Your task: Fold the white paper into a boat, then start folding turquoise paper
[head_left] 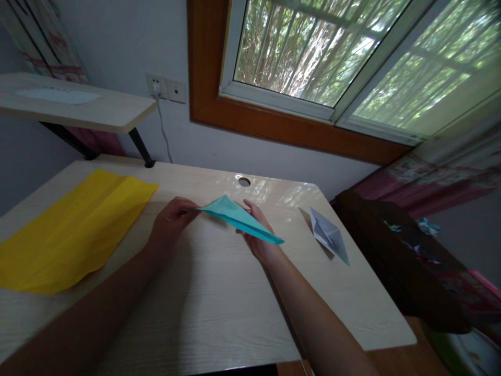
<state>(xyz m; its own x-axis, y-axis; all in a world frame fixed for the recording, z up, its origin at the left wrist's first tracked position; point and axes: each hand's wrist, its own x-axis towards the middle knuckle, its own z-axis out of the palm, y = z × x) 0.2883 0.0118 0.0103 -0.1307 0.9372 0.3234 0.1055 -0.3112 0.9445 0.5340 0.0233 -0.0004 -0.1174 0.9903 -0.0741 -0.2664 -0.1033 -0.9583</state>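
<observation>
A folded piece of turquoise paper (235, 216), long and pointed with a peak at its top, is held up over the desk between both hands. My left hand (174, 216) pinches its left tip between thumb and fingers. From behind and beneath, my right hand (260, 235) grips the right half, its thumb and fingers partly hidden by the paper. On the desk to the right lies a folded white paper boat (329, 235). A large sheet of yellow paper (78, 230), with crease lines across it, lies left of my left hand.
The pale wooden desk (230, 313) has a round cable hole (244, 181) near its back edge. A raised shelf (117, 112) on black legs stands at the back left. A wood-framed window (289, 57) is behind, and dark furniture (391, 250) stands beyond the right edge.
</observation>
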